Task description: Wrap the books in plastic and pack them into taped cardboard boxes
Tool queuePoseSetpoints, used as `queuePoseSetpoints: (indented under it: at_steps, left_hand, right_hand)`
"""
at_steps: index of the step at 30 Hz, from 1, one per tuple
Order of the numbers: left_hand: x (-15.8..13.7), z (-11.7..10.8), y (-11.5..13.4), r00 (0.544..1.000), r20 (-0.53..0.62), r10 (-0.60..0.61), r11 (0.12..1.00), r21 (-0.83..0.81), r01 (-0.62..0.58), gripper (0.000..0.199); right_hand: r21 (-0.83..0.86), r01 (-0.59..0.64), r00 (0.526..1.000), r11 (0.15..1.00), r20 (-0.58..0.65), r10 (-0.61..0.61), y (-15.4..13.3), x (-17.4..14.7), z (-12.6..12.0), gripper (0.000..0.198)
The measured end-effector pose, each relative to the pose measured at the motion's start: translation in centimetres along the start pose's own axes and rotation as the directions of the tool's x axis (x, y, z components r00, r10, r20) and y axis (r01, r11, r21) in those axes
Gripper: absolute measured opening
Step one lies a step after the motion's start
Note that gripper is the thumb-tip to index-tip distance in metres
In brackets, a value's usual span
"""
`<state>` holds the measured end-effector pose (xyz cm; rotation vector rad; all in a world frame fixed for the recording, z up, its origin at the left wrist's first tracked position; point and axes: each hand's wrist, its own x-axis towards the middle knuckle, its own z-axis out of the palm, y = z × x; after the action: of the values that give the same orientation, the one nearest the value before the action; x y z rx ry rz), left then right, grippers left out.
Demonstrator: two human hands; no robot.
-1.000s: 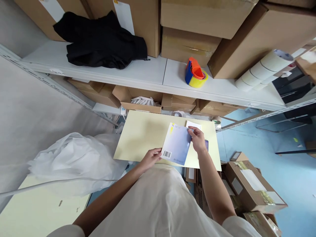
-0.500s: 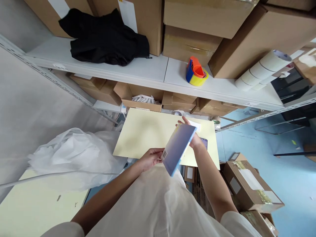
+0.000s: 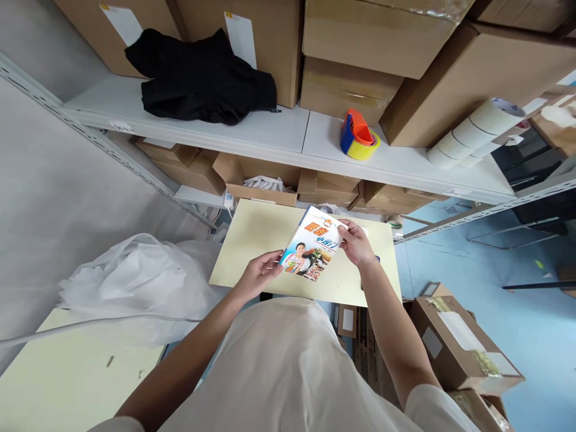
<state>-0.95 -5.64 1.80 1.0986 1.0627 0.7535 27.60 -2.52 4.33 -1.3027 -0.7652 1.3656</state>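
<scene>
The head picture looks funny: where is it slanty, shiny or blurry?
In the head view, the shelf slants and its sides splay outward, probably from a wide lens; pale glare brightens the blue floor at right; on the book, big letters look clear, tiny print unreadable.

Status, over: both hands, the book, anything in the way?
Left hand on book's lower left edge, right hand gripping upper right. Book held over table, picture cover up. Nothing seen blocking; only fingers overlap cover.

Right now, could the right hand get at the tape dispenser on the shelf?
Probably not: the right hand is holding the paperback book. Were it free, the way up to the tape dispenser on the shelf looks open.
</scene>
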Motion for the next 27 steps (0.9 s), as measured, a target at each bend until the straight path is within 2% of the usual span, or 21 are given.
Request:
queuePoseSetpoints:
  at_steps: [4,8,12,15,17,20,23,27]
  left_hand:
    - [0.9,0.3,0.1,0.995,-0.064,0.071,0.992,0.114,-0.063,0.053]
    - [1.4,0.1,0.1,0.987,-0.107,0.124,0.987,0.119,-0.111,0.052]
    - [1.9,-0.5,-0.5,0.991,-0.130,0.043,0.999,0.028,-0.040,0.047]
    - [2.5,-1.5,-1.7,0.982,-0.187,-0.032,0.996,-0.088,0.016,0.049]
    - [2.9,-2.8,-2.6,0.975,-0.219,-0.049,0.992,-0.125,0.021,0.051]
    - [4.1,-5.6,-3.7,0.971,-0.234,-0.049,0.998,-0.045,0.039,0.046]
    - [6.3,-8.9,-4.6,0.967,-0.255,-0.024,0.991,0.122,0.056,0.036]
    - [11.3,-13.5,-6.8,0.926,-0.373,0.057,0.921,0.377,0.096,0.033]
  right_hand:
    - [-0.001,-0.024,0.999,1.000,0.034,0.024,-0.4,-0.3,1.5,0.047]
    - [0.063,-0.048,0.996,0.997,0.073,0.043,0.2,-0.5,2.9,0.043]
    - [0.149,-0.065,0.997,0.987,-0.026,0.070,3.0,-0.9,4.5,0.043]
    - [0.147,-0.149,0.988,0.978,-0.012,0.152,6.2,-2.0,6.2,0.049]
    - [0.075,-0.222,0.975,0.972,0.045,0.219,8.3,-2.6,7.5,0.053]
    - [-0.033,-0.256,0.963,0.966,0.078,0.257,10.3,-2.1,9.9,0.053]
    - [-0.121,-0.227,0.972,0.966,0.037,0.233,11.7,0.6,12.3,0.043]
    - [-0.225,-0.245,0.969,0.943,-0.052,0.240,14.6,6.1,15.7,0.034]
